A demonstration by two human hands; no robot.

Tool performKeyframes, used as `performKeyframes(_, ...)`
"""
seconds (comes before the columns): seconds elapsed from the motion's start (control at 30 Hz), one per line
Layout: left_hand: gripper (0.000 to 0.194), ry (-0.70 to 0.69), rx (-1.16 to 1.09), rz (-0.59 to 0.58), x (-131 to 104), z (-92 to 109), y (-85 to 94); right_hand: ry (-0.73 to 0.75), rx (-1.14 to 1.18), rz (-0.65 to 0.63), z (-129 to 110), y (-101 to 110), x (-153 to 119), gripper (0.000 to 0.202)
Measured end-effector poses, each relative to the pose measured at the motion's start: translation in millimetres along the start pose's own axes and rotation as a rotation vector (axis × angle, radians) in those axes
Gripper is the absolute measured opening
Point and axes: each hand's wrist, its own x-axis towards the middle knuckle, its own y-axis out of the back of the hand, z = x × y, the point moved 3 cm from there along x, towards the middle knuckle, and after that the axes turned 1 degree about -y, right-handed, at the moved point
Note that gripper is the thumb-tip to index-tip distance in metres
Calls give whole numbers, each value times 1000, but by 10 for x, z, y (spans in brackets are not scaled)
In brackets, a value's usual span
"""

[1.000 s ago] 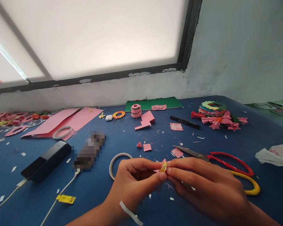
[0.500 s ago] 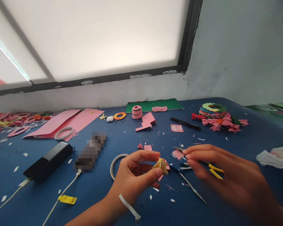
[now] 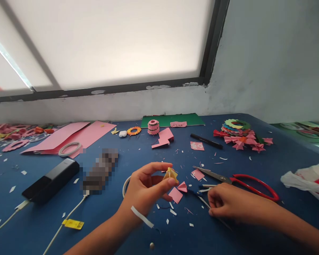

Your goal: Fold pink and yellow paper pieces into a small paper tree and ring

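Your left hand (image 3: 146, 187) is raised over a blue table (image 3: 117, 226), its thumb and forefinger pinching a small yellow folded-paper piece (image 3: 171, 174). A white strip (image 3: 142, 216) lies across that wrist. Your right hand (image 3: 224, 201) is low, its fingers curled inward over a slim metal tool (image 3: 205, 203); you cannot tell from this view whether they grip it.

Just beyond the right hand lie red-handled scissors (image 3: 215, 175), pointing left. Near your left fingertips are a pink folded-paper cone (image 3: 183, 187) and a pink paper square (image 3: 175, 195), and a white tape roll (image 3: 124, 187) is partly hidden behind that hand. Farther back are a black pen (image 3: 206, 141), a stack of pink scalloped rings (image 3: 153, 127) and a green sheet (image 3: 192, 119). A black power bank (image 3: 51, 180) sits at left, a crumpled plastic bag (image 3: 308, 179) at far right, and paper scraps dot the tabletop.
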Motion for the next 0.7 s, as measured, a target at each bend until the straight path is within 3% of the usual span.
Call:
performKeyframes(0.07, 33, 40, -41, -37, 0, -13, -20, 4, 96, -33, -24, 25, 41, 9)
performKeyframes(0.23, 26, 99, -115, -85, -14, -14, -38, 93, 507, 127, -193, 279, 13, 11)
performKeyframes(0.33, 23, 113, -116, -126, -21, -16, -47, 237, 742, 234, -334, 369, -78, 15)
performKeyframes(0.43, 25, 131, -115, -142, -22, -38, -48, 448, 911, 423, -501, 345, -195, 20)
performKeyframes(0.57, 24, 148, -80, -162, -40, -70, -48, 657, 929, 688, -729, 181, -336, 9)
performKeyframes(0.7, 15, 49, 59, -204, -90, -55, -64, 737, 808, 814, -884, 27, -409, 8)
